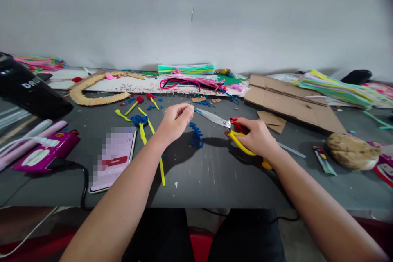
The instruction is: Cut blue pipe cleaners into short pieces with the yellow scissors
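Note:
My right hand (256, 137) is wrapped round the red and yellow handles of a pair of scissors (215, 118), whose blades point left. At the blade tips, my left hand (176, 123) pinches a blue pipe cleaner (198, 110); only a short end shows past the fingers. Short blue cut pieces (196, 134) lie in a small pile on the table just below. To the left of that hand is a pipe-cleaner flower (139, 121) with a blue head and a yellow stem. Red-headed ones (139, 99) lie behind it.
A phone (118, 155) and a purple power strip (49, 151) with a black cord sit at left, near a black tumbler (30, 86). Cardboard (291, 102) and pipe-cleaner bundles (340, 88) lie at back right. A brown lumpy object (353, 151) rests at right.

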A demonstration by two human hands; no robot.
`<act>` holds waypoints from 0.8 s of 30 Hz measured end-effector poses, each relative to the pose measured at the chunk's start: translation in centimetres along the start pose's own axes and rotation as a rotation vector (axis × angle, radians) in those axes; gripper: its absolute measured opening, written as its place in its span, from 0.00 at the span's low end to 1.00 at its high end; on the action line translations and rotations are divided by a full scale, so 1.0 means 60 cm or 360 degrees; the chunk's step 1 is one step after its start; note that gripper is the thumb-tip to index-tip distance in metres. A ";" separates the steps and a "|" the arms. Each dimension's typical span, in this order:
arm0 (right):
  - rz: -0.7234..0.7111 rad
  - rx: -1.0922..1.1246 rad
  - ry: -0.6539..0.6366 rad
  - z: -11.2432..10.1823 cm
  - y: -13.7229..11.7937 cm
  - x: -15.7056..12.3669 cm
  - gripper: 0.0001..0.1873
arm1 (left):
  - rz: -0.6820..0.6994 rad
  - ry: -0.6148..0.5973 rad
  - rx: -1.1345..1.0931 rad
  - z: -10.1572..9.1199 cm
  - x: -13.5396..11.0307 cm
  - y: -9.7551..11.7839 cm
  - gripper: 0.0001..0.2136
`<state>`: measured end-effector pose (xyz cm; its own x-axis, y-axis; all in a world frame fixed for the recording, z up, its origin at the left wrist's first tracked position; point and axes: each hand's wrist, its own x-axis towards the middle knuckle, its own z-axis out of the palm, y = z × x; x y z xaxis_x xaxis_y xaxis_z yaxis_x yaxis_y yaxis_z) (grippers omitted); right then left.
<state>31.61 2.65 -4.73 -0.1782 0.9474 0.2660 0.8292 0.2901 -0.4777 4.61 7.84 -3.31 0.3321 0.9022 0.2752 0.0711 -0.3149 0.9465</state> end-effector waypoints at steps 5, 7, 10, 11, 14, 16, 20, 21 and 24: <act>0.0040 0.0010 -0.0009 -0.001 0.001 0.000 0.13 | -0.0001 -0.0007 -0.0011 0.000 0.000 0.001 0.17; 0.0057 0.0021 -0.0022 -0.002 0.000 -0.001 0.14 | -0.0008 0.0000 -0.0006 0.000 0.000 0.002 0.17; 0.0092 0.0053 -0.0005 -0.004 -0.005 -0.003 0.16 | -0.0013 0.0008 -0.0001 0.000 0.000 0.002 0.17; 0.0115 0.0069 0.0007 -0.005 -0.008 -0.004 0.16 | -0.0011 0.0010 -0.0004 0.000 0.000 0.002 0.17; 0.0187 0.0115 0.0024 -0.007 -0.015 -0.005 0.17 | -0.0009 0.0013 -0.0016 0.001 0.000 0.000 0.16; 0.0196 0.0134 0.0014 -0.008 -0.017 -0.004 0.16 | -0.0012 0.0017 -0.0017 0.001 0.000 0.000 0.16; 0.0141 0.0101 -0.0022 -0.005 -0.011 -0.003 0.17 | -0.0001 0.0016 0.0002 0.001 0.001 0.000 0.18; 0.0126 0.0084 -0.0029 -0.004 -0.009 -0.002 0.17 | 0.0000 0.0016 0.0008 0.001 0.001 0.000 0.18; 0.0095 0.0043 -0.0015 -0.001 -0.004 -0.003 0.17 | -0.0004 0.0018 0.0026 0.001 0.000 0.001 0.18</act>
<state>31.46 2.41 -4.58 -0.1339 0.9643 0.2283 0.8241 0.2363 -0.5148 4.69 7.81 -3.25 0.3210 0.9063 0.2749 0.0874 -0.3174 0.9443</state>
